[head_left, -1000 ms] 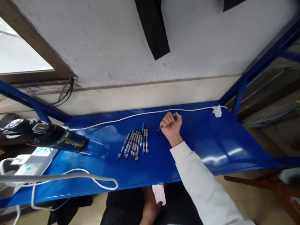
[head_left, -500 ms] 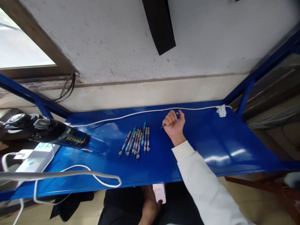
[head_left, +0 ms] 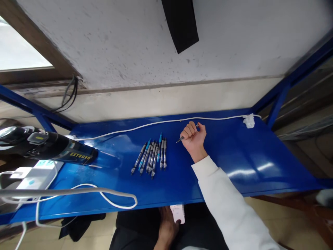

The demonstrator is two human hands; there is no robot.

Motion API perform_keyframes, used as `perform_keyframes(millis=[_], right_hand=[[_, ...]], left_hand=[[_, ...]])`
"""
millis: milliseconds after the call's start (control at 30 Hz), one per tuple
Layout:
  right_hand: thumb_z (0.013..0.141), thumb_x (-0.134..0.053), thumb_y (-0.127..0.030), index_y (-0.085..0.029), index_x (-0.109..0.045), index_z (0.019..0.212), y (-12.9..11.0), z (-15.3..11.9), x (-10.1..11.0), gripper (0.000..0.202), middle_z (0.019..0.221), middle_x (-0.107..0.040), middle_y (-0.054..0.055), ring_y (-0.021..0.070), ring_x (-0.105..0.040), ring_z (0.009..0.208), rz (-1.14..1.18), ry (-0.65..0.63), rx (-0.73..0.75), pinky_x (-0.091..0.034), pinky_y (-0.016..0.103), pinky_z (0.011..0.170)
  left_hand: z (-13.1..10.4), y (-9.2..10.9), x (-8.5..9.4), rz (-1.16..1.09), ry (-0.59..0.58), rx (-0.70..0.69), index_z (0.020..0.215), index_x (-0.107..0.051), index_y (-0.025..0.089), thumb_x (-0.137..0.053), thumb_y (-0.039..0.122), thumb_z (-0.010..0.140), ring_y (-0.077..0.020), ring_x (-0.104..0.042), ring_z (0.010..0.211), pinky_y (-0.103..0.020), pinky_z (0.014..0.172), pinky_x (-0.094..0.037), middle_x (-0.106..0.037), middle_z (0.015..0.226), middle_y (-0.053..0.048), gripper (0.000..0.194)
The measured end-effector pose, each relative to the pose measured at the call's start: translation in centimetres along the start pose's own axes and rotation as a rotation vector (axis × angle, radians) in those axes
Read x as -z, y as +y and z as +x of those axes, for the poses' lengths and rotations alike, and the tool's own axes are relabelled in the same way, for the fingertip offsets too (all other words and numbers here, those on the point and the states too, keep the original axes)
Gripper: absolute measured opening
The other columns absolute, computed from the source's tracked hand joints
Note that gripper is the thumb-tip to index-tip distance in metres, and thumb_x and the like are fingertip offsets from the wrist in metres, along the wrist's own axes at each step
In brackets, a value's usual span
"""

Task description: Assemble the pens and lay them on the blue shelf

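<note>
1. Over the blue tabletop (head_left: pixel 182 182), to the right of the loose row of pens (head_left: pixel 153 158): right hand (head_left: pixel 194 136), fingers curled tightly around a single ballpoint pen (head_left: pixel 180 140). Narrow grip, with one end of the pen jutting out to the left toward the row and the other near the thumb. Contact between hand and tabletop impossible to tell.

2. Below the front edge, at the lap: left hand (head_left: pixel 168 230), closed around a phone (head_left: pixel 177 213), thumb over its lower part.

3. In hand, by judgement: a step of handling one pen, apart from the rest; thumb possibly at the push-button end, pressing not discernible.

4. For a next move with this pen, by judgement: firm hold by the fingers, freedom for the thumb, clearance from the row; for any release, a loosened curl and a shaft low over the tabletop.

5. Around the work: white cable (head_left: pixel 156 123) along the back, crumpled tissue (head_left: pixel 249 121) at the far right, black bottle (head_left: pixel 59 147) and white power strip (head_left: pixel 33 182) at the left.
</note>
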State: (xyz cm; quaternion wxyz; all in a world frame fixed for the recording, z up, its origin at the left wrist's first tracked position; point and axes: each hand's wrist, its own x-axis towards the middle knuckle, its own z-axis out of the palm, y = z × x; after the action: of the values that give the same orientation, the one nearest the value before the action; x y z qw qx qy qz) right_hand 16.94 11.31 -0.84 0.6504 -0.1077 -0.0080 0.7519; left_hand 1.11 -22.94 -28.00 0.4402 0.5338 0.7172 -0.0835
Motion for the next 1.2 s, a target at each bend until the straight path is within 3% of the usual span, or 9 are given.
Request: perform_keyframes(millis=[233, 467, 600, 667, 767, 867, 1000, 1067, 1200], right_hand=[[0.112, -0.048, -0.054, -0.028, -0.016, 0.073, -0.2, 0.1, -0.1, 0.056, 0.055, -0.018, -0.01, 0.011, -0.013, 0.047, -0.01, -0.024, -0.034, -0.024, 0.027, 0.042], [0.112, -0.053, -0.022, -0.025, -0.033, 0.069, 0.9, 0.1, -1.6, 0.047, 0.055, -0.032, -0.009, 0.0093, -0.032, 0.047, -0.076, -0.004, -0.036, -0.044, 0.022, 0.053], [0.114, -0.055, -0.046, -0.024, -0.063, 0.081, 2.1, -0.7, -1.9, 0.04, 0.062, -0.047, -0.006, 0.0123, -0.047, 0.057, -0.253, 0.009, -0.041, -0.053, 0.028, 0.064], [0.11, -0.066, -0.05, -0.022, -0.073, 0.09, 2.6, -1.7, -1.7, 0.035, 0.058, -0.043, -0.008, 0.0117, -0.043, 0.054, -0.377, -0.038, -0.048, -0.046, 0.027, 0.057], [0.098, -0.084, -0.042, -0.019, -0.082, 0.106, 2.8, -4.0, -0.9, 0.024, 0.066, -0.063, -0.003, 0.013, -0.054, 0.06, -0.553, -0.105, -0.036, -0.047, 0.028, 0.058], [0.096, -0.087, -0.042, -0.021, -0.082, 0.128, 2.7, -6.6, -0.1, 0.038, 0.085, -0.082, 0.005, 0.0166, -0.066, 0.068, -0.686, -0.169, -0.088, -0.052, 0.031, 0.062], [0.101, -0.083, -0.045, -0.02, -0.085, 0.126, 2.9, -9.5, 0.8, 0.036, 0.108, -0.088, 0.014, 0.0192, -0.074, 0.074, -0.785, -0.265, -0.179, -0.055, 0.033, 0.065], [0.102, -0.083, -0.046, -0.019, -0.085, 0.128, 3.1, -10.4, 1.0, 0.037, 0.112, -0.088, 0.016, 0.0204, -0.077, 0.079, -0.816, -0.288, -0.195, -0.056, 0.032, 0.066], [0.101, -0.082, -0.052, -0.02, -0.086, 0.124, 2.8, -11.2, 1.2, 0.039, 0.1, -0.087, 0.013, 0.0164, -0.07, 0.065, -0.928, -0.296, -0.21, -0.048, 0.028, 0.055]], left_hand=[[-0.4, 0.4, 0.8, -0.003, -0.028, 0.007, 0.172, -0.013, -0.013, -0.07, 0.026, 0.087, -0.0418, -0.001, 0.176, -0.04, 0.143, -0.006, -0.013, 0.185, -0.037, 0.109], [-1.9, 1.7, 3.3, -0.095, 0.023, 0.002, 0.167, -0.039, -0.005, -0.07, 0.039, 0.088, -0.0447, -0.023, 0.174, -0.046, 0.138, -0.03, -0.036, 0.179, -0.034, 0.096], [-5.0, 3.1, 8.9, -0.308, 0.204, -0.231, 0.125, -0.075, 0.01, -0.057, 0.053, 0.1, -0.0459, -0.078, 0.114, -0.056, 0.105, -0.06, -0.079, 0.12, -0.028, 0.053], [-7.7, 4.4, 13.5, -0.419, 0.118, -0.39, 0.115, -0.077, 0.016, -0.056, 0.056, 0.105, -0.0348, -0.078, 0.083, -0.047, 0.085, -0.063, -0.08, 0.092, -0.016, 0.047], [-11.9, 6.7, 20.7, -0.583, -0.053, -0.531, 0.105, -0.082, 0.02, -0.06, 0.055, 0.11, -0.0246, -0.076, 0.08, -0.033, 0.076, -0.06, -0.08, 0.089, -0.01, 0.041], [-13.7, 9.0, 26.1, -0.848, 0.011, -0.573, 0.122, -0.08, 0.021, -0.065, 0.051, 0.11, -0.0197, -0.074, 0.074, -0.029, 0.07, -0.06, -0.081, 0.092, -0.008, 0.036], [-11.4, 12.7, 29.5, -1.139, 0.292, -0.76, 0.153, -0.068, 0.028, -0.071, 0.048, 0.108, -0.0293, -0.074, 0.131, -0.04, 0.107, -0.062, -0.077, 0.144, -0.013, 0.05], [-9.4, 14.7, 30.2, -1.309, 0.294, -0.842, 0.158, -0.064, 0.03, -0.068, 0.051, 0.11, -0.0302, -0.063, 0.15, -0.044, 0.12, -0.055, -0.07, 0.158, -0.012, 0.053], [-6.6, 17.5, 30.7, -1.496, 0.244, -0.873, 0.129, -0.078, 0.022, -0.076, 0.053, 0.104, -0.027, -0.08, 0.119, -0.037, 0.098, -0.065, -0.083, 0.13, -0.014, 0.04]])
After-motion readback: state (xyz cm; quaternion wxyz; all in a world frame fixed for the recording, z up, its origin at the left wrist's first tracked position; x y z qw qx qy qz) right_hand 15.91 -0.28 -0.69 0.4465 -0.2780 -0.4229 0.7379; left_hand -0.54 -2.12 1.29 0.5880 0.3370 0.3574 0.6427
